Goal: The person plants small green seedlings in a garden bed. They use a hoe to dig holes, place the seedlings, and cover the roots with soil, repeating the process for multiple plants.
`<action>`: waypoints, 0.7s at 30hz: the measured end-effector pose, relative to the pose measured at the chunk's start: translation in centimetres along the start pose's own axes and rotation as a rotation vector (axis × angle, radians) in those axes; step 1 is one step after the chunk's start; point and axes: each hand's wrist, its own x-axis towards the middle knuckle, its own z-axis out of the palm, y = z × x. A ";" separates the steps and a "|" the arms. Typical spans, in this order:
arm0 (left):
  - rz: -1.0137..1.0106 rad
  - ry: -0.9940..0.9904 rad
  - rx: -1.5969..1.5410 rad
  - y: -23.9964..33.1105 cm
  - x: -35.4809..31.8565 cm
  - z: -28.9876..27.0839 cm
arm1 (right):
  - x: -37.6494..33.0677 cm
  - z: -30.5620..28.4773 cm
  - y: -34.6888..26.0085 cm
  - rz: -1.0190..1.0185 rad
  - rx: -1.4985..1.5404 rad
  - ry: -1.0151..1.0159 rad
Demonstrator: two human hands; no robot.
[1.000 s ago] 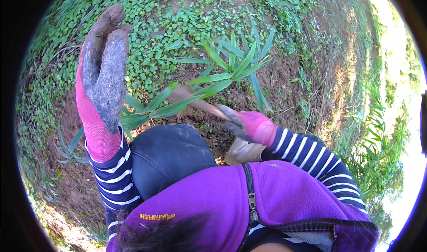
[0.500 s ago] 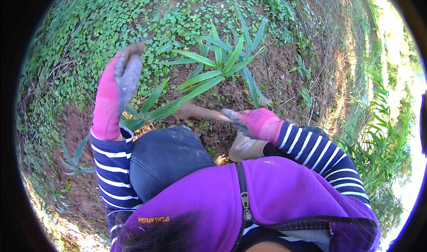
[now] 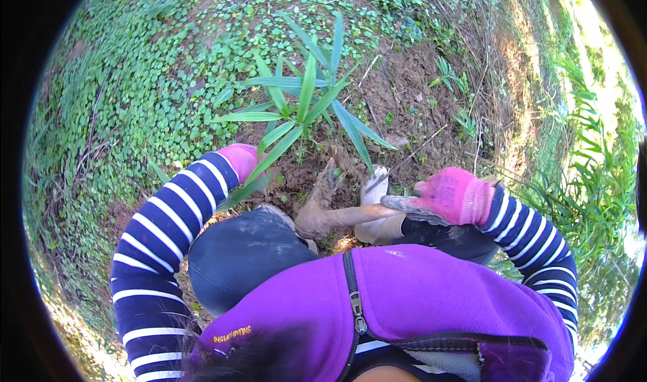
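Right hand (image 3: 448, 197): grip closed on muddy hoe handle (image 3: 350, 215). Left hand (image 3: 241, 158) at plant (image 3: 303, 106) base, 9 o'clock; grip hidden, cannot tell.

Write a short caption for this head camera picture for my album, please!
A crouching person in pink gloves grips a muddy wooden tool with the right hand, left hand reaching under a leafy green plant.

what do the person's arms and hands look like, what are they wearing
Both arms wear long sleeves in navy and white stripes, under a purple zip vest. The left hand and right hand each wear a pink glove; the right one's fingers look grey and soiled.
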 end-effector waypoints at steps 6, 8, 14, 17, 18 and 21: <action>0.144 0.181 0.198 -0.5 7.4 3.6 | -3.7 0.5 1.6 0.115 0.035 0.217; 0.171 0.298 0.316 0.4 8.9 5.6 | -3.9 0.7 2.9 0.227 0.079 0.190; 0.136 0.422 0.588 2.4 12.7 7.0 | -2.2 2.8 9.2 0.606 0.151 0.108; 0.127 0.260 0.651 2.6 13.9 6.2 | -2.1 4.0 11.4 0.600 0.176 0.221; 0.135 0.241 0.652 2.5 14.0 6.0 | -2.1 4.2 11.9 0.596 0.280 0.196; 0.142 0.376 0.535 2.1 13.6 5.5 | -2.2 4.3 12.5 0.550 0.131 0.255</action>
